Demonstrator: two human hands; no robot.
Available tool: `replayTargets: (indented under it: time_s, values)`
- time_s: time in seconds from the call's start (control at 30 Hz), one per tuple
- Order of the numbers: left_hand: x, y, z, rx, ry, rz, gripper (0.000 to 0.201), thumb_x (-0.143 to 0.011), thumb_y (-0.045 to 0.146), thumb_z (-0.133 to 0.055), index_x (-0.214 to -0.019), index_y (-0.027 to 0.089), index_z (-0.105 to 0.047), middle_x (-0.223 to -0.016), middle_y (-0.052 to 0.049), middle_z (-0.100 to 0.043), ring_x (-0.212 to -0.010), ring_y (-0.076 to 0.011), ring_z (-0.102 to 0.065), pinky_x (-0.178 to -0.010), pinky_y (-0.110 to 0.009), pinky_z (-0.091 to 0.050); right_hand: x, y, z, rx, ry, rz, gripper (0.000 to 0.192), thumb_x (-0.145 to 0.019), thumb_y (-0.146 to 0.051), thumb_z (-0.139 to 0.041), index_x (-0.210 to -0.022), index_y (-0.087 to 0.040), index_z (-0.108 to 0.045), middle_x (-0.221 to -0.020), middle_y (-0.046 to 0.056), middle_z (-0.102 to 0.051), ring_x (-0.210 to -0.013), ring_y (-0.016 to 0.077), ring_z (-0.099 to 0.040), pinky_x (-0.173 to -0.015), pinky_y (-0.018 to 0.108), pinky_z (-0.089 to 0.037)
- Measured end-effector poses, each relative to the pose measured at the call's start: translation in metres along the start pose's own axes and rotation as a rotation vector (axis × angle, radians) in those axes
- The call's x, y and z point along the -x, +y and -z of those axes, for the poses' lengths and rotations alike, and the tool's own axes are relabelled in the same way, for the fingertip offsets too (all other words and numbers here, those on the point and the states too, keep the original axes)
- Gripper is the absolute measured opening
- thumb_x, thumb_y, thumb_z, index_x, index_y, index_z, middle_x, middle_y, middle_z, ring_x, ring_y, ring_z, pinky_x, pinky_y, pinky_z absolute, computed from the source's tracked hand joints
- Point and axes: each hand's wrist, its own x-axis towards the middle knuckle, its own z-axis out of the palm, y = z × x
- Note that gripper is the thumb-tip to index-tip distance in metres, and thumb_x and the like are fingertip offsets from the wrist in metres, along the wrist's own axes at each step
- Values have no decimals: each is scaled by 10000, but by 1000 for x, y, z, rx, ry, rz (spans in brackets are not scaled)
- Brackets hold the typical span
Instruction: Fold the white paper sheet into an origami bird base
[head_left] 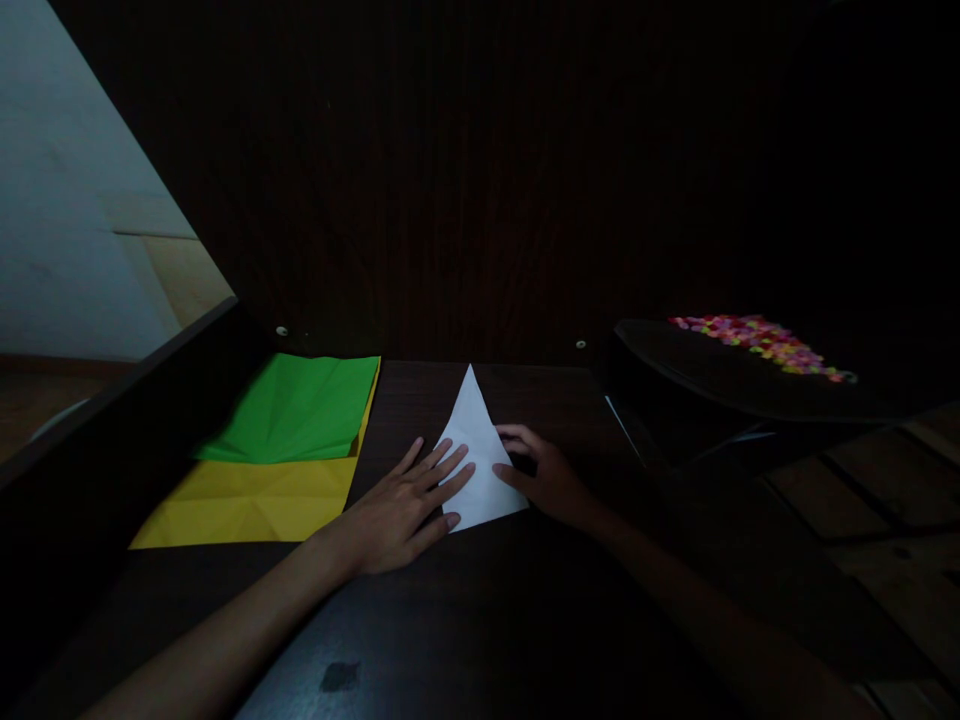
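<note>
A white folded sheet of paper (477,420) lies on the dark wooden tabletop, shaped like a tall triangle with its point toward the back panel. My left hand (397,515) rests flat on the paper's left side, fingers spread and pressing down. At the paper's right edge is my right hand (551,478), its thumb on top and its curled fingers at the border, holding that edge. What lies under the left palm is hidden.
To the left, a creased green sheet (300,410) overlaps a creased yellow sheet (247,503). A dark raised ledge (127,390) borders the left side. Rising behind is a dark wooden panel (465,200). On the right, a dark surface carries a colourful beaded item (765,342).
</note>
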Motion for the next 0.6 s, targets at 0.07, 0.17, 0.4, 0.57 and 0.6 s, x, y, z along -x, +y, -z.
replayTargets:
  time_s: [0.07, 0.17, 0.4, 0.57, 0.6]
  values:
    - [-1, 1, 0, 5, 32, 10, 613, -1003, 320, -404, -1540, 264, -114, -1602, -76, -140, -1476, -284, -84, -1180, -567, -114, 3, -1, -1, -36, 6, 36, 502, -816, -303, -669, -1285, -232, -506, -1275, 120, -626, -1162, 295, -610, -973, 503, -475]
    - [-3, 4, 0, 22, 81, 34, 622, -996, 264, -411, -1541, 269, -111, -1611, -67, -102, -1478, -289, -48, -1178, -567, -129, 9, 0, -4, -19, 9, 117, 564, -819, -324, -675, -1342, -241, -480, -1324, 124, -594, -1182, 302, -597, -983, 503, -477]
    - [0, 13, 0, 460, 190, 93, 813, -914, 355, -574, -1549, 225, -82, -1592, -120, -198, -1434, -300, -273, -1158, -475, -289, 15, -10, -6, 186, -170, 508, 781, -823, -367, -693, -1494, -265, -306, -1551, 110, -325, -1423, 294, -300, -1134, 518, -310]
    - [-1, 21, 1, 922, 349, 283, 623, -859, 481, -613, -1405, 214, -475, -1376, -107, -559, -1294, -325, -488, -1106, -475, -364, 14, -13, -7, 313, -169, 642, 761, -793, -411, -725, -1454, -242, -385, -1562, 110, -304, -1466, 307, -165, -1133, 545, -283]
    - [-2, 22, 1, 1009, 390, 348, 599, -850, 490, -620, -1370, 211, -514, -1335, -104, -593, -1261, -322, -519, -1083, -469, -392, 14, -12, -8, 328, -168, 648, 740, -798, -407, -721, -1442, -236, -401, -1553, 112, -324, -1466, 306, -165, -1130, 545, -289]
